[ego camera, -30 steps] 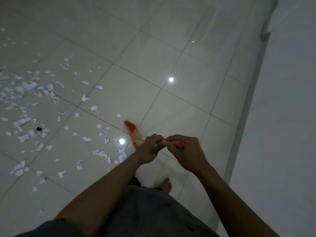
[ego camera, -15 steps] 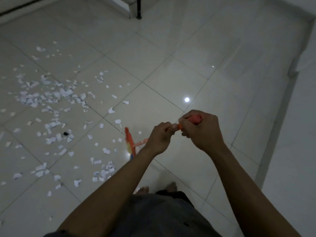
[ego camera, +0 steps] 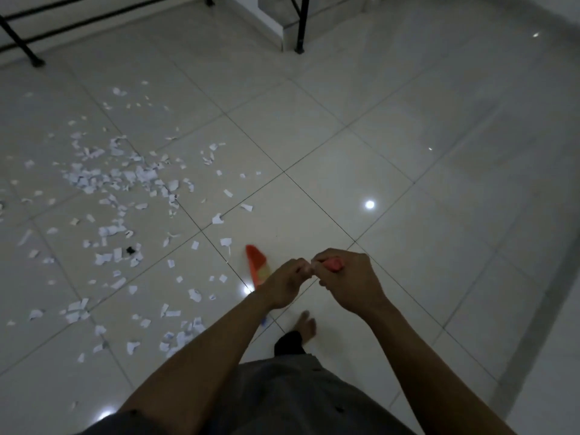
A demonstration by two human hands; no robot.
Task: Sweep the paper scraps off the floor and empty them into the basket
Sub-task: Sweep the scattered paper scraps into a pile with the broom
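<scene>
Here, left hand and right hand meet, both clamped on an orange broom; paper scraps lie beyond the left hand. Sweeping has seemingly barely begun; next, strokes gathering them.

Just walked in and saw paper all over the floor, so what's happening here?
A person is holding an orange broom with both hands, left hand and right hand closed on its handle. White paper scraps lie scattered over the tiled floor to their left, not yet gathered. No basket is in view.
</scene>
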